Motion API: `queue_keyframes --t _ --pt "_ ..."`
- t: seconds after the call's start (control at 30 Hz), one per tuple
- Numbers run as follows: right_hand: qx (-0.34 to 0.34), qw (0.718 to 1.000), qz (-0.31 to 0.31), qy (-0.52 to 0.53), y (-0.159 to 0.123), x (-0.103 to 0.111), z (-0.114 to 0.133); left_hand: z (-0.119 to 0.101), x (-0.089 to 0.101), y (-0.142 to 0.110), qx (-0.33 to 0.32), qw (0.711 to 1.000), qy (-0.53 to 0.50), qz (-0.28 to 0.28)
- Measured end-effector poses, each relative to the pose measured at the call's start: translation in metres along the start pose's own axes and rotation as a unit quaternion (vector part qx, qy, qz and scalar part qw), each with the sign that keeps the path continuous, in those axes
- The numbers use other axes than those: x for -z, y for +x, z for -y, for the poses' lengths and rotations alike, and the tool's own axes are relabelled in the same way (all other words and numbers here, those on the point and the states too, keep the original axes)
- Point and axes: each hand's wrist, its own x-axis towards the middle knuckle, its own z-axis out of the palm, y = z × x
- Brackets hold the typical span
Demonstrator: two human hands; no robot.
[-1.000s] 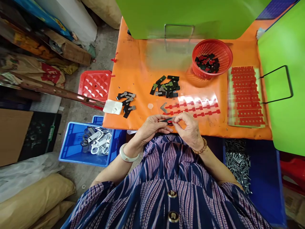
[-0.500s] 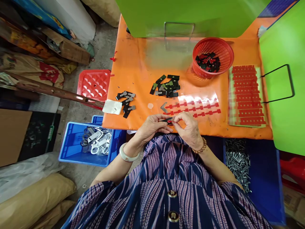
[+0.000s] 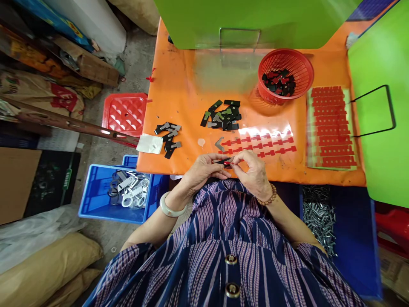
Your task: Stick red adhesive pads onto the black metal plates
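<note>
My left hand [image 3: 201, 171] and my right hand [image 3: 252, 172] meet at the near edge of the orange table [image 3: 182, 89]. Both pinch one small black flat piece [image 3: 223, 160] with a bit of red on it, held between their fingertips. Just beyond the hands lies a clear sheet of red stickers [image 3: 262, 145]. A single grey piece [image 3: 219, 143] lies at that sheet's left end. Further back is a pile of black and grey flat pieces [image 3: 223, 116]. A smaller group of such pieces [image 3: 168, 137] lies to the left beside a white paper scrap [image 3: 150, 144].
A red basket [image 3: 285, 76] with black and red pieces stands at the back right. Stacked red sticker sheets [image 3: 332, 128] lie right. Green boards [image 3: 380, 106] flank the table. On the floor: a blue crate [image 3: 108, 192] of metal parts, a red stool [image 3: 125, 114], a bin of metal bits [image 3: 319, 215].
</note>
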Motion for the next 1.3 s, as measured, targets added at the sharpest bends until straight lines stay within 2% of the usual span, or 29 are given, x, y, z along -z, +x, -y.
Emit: queue_keyframes --t 0.27,0.57,0.83,0.97,1.07,1.3 --pt "0.003 1.0 -0.002 -0.001 0.001 -0.001 0.0 0.0 0.001 0.001 -0.01 1.0 0.004 0.013" --pt "-0.009 1.0 0.003 -0.006 0.001 -0.005 -0.002 0.007 -0.001 0.004 -0.049 0.997 0.044 -0.028" --pt "-0.085 0.995 -0.005 0.053 -0.003 -0.006 0.004 0.011 0.0 0.008 -0.11 0.987 0.101 -0.067" --pt "-0.082 0.996 -0.016 0.043 -0.002 -0.006 0.008 0.011 0.001 0.01 -0.122 0.985 0.103 -0.064" --pt "-0.076 0.996 -0.034 0.036 0.0 -0.005 0.009 0.01 0.001 0.01 -0.116 0.987 0.092 -0.058" --pt "-0.118 0.989 -0.003 0.088 0.003 -0.004 0.005 0.003 0.004 0.009 -0.046 0.998 0.046 -0.015"
